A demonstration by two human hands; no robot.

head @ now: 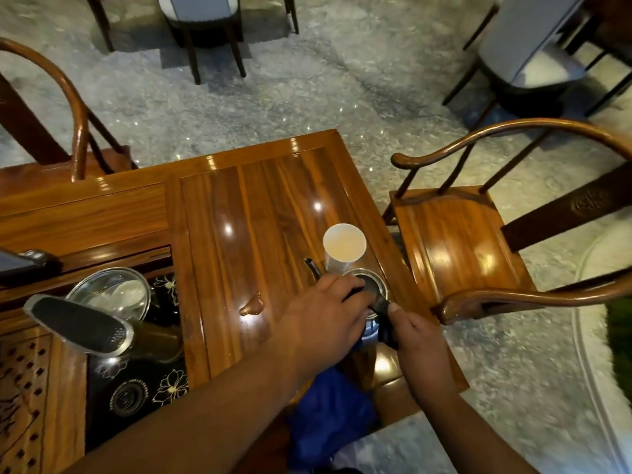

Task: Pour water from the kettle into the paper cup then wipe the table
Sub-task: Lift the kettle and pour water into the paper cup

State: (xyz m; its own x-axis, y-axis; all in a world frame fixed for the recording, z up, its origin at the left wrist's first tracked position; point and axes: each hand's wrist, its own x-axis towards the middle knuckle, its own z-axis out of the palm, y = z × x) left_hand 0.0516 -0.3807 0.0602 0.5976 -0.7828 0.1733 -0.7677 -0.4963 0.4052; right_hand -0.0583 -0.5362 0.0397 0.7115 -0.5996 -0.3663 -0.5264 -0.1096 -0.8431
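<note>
A white paper cup (343,247) stands upright near the right edge of the glossy wooden table (260,206). Just in front of it sits a small steel kettle (374,285) with a thin dark spout (313,268) pointing left. My left hand (325,316) lies over the kettle's top and covers most of it. My right hand (415,333) grips the kettle's black handle (383,307) from the right. A small puddle of water (252,305) lies on the table to the left of my left hand. A blue cloth (328,415) lies below my left forearm at the table's near edge.
A curved wooden armchair (478,241) stands close to the table's right side. On the left, a recessed tea tray holds a glass lid (113,292), a black-handled pot (89,325) and a dark patterned hob (136,388). More chairs stand on the grey floor beyond.
</note>
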